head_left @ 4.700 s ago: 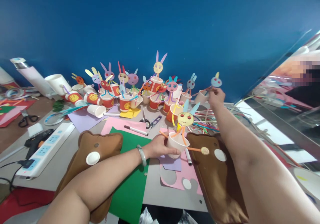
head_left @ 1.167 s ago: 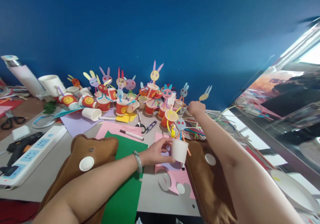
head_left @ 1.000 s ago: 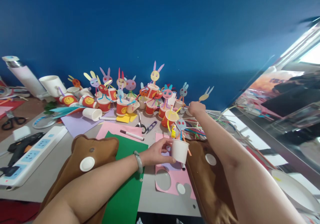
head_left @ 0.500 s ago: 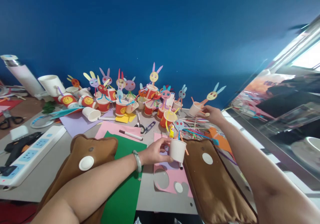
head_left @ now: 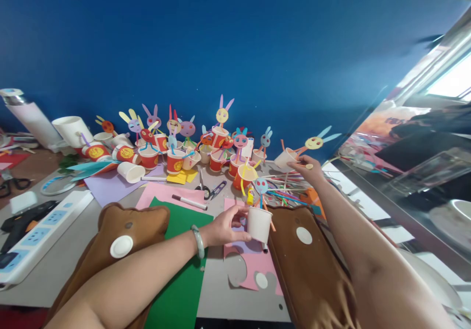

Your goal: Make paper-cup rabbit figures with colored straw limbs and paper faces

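My left hand [head_left: 230,225] grips a white paper cup [head_left: 259,225] from its left side, above the pink paper. A blue paper face [head_left: 261,186] with red eyes stands over that cup's rim, with blue and orange straws beneath it. Farther back on the right, my right hand [head_left: 307,167] has its fingers around another white paper cup [head_left: 285,159], which tilts to the right. From it leans a yellow rabbit face [head_left: 314,143] with pale blue ears on orange straws. Left of this cup stands a white cup with a blue rabbit [head_left: 265,139].
Rabbit-decorated cups [head_left: 174,161] crowd along the blue wall. Scissors [head_left: 203,188], a marker [head_left: 189,202] and loose straws [head_left: 290,188] lie in front. Two brown bear-shaped cushions [head_left: 307,265] flank green paper [head_left: 180,265] and pink paper [head_left: 243,270]. A power strip [head_left: 46,236] lies left.
The view has shifted slightly. The cup in my right hand tilts further, and its yellow rabbit leans more to the right. My left hand keeps its hold on the other cup.
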Demonstrator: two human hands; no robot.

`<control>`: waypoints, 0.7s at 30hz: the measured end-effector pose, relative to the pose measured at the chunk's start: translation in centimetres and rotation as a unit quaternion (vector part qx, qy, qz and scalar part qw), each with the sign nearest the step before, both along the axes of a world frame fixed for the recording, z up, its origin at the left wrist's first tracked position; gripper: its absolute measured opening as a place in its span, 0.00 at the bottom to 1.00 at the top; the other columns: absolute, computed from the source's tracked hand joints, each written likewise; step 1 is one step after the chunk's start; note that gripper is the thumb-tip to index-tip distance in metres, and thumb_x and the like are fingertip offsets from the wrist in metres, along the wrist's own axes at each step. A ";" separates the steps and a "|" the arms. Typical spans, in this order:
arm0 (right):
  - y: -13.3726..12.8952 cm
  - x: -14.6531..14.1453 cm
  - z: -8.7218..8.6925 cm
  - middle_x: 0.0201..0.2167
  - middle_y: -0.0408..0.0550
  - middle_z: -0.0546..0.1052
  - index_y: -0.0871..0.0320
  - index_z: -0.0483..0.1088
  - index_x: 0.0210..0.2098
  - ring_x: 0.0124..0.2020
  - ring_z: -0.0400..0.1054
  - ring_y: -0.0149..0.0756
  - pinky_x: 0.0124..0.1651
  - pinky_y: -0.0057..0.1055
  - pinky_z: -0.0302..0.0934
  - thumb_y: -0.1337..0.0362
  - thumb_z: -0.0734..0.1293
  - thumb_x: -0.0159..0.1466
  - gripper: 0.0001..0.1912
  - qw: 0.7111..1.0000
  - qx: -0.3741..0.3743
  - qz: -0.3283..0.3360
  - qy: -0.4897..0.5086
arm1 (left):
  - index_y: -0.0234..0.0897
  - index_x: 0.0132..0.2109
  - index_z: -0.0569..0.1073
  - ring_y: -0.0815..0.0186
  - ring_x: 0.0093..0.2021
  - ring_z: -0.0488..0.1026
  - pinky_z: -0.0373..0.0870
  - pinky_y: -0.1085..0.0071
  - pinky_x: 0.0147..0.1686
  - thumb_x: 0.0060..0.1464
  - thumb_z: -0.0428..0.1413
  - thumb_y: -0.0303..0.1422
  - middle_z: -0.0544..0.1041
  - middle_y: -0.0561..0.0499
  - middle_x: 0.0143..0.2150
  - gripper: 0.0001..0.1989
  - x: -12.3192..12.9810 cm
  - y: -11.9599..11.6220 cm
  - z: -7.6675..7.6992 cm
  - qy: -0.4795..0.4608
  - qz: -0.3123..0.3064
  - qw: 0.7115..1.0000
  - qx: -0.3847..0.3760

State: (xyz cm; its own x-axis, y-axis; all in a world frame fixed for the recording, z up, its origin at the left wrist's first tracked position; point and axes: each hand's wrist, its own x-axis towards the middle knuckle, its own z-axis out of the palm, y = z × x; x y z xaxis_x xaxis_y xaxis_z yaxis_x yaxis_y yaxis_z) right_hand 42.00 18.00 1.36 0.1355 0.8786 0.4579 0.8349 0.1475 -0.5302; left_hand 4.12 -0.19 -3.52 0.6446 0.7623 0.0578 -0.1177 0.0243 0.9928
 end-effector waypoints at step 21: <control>0.1 1.7 -0.8 0.49 0.56 0.79 0.61 0.64 0.62 0.42 0.74 0.41 0.43 0.32 0.67 0.75 0.65 0.51 0.38 0.990 -0.132 0.002 -0.059 | 0.36 0.57 0.65 0.54 0.61 0.67 0.62 0.55 0.62 0.44 0.68 0.30 0.67 0.37 0.60 0.33 -0.1 0.0 0.5 0.013 -0.002 1.000 -0.013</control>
State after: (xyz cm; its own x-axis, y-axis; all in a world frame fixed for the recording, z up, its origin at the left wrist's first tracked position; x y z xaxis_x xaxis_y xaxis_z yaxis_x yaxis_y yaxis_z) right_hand 43.71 18.15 0.53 0.0907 0.9701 0.2249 0.8928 0.0209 -0.4500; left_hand 4.02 -0.24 -3.05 0.6493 0.7603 0.0213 -0.0914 0.0502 0.9945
